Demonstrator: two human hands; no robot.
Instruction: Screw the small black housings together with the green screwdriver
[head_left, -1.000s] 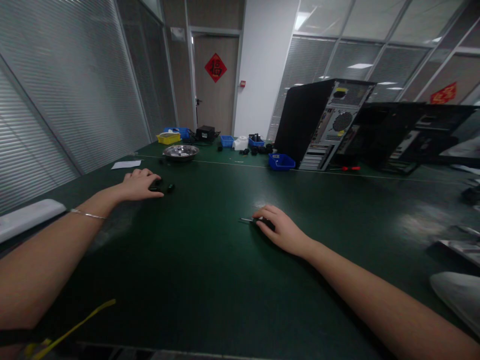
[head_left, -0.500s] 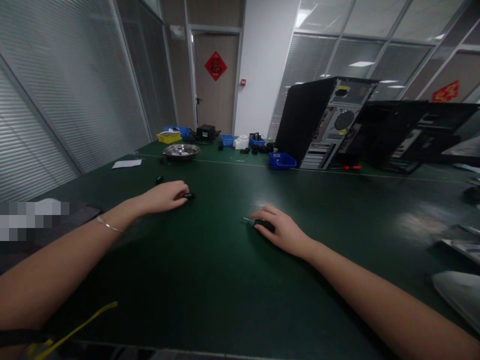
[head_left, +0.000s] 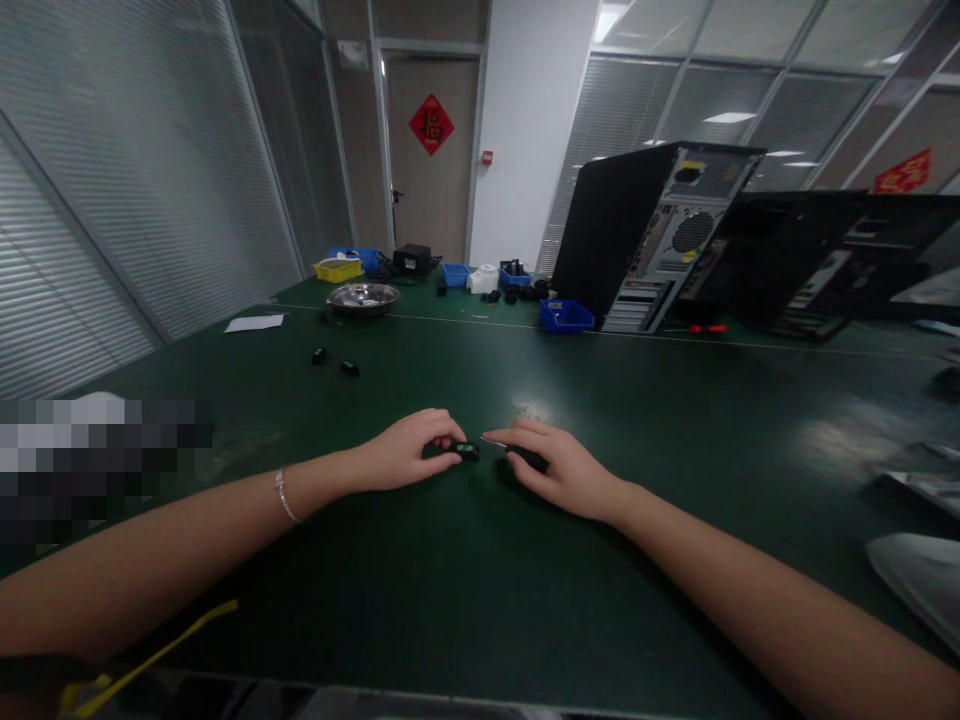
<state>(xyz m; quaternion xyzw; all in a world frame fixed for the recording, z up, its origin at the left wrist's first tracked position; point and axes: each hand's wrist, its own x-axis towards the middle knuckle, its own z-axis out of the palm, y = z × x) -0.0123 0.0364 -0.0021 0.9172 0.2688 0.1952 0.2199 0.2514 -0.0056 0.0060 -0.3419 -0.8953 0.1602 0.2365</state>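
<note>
My left hand [head_left: 409, 452] pinches a small black part with green marks [head_left: 466, 452] between thumb and fingers, just above or on the table; its exact kind is too small to tell. Facing it, my right hand [head_left: 566, 468] is closed around the black handle of a screwdriver [head_left: 527, 458]. The thin metal shaft points left, its tip close to the black part; whether they touch I cannot tell. Two similar small black pieces, one farther left [head_left: 319, 355] and one nearer [head_left: 349, 368], lie on the green table [head_left: 420, 590].
At the back stand a metal bowl [head_left: 363, 299], a yellow bin [head_left: 337, 271], a blue bin [head_left: 567, 317] and several black parts. A computer tower [head_left: 611, 235] rises at the back right. White paper [head_left: 254, 323] lies left. A yellow strap [head_left: 172, 645] crosses the lower left.
My left hand has come from the black pieces on the left to the middle, bringing one along. My right hand stays nearly in place, a finger now stretched along the screwdriver shaft.
</note>
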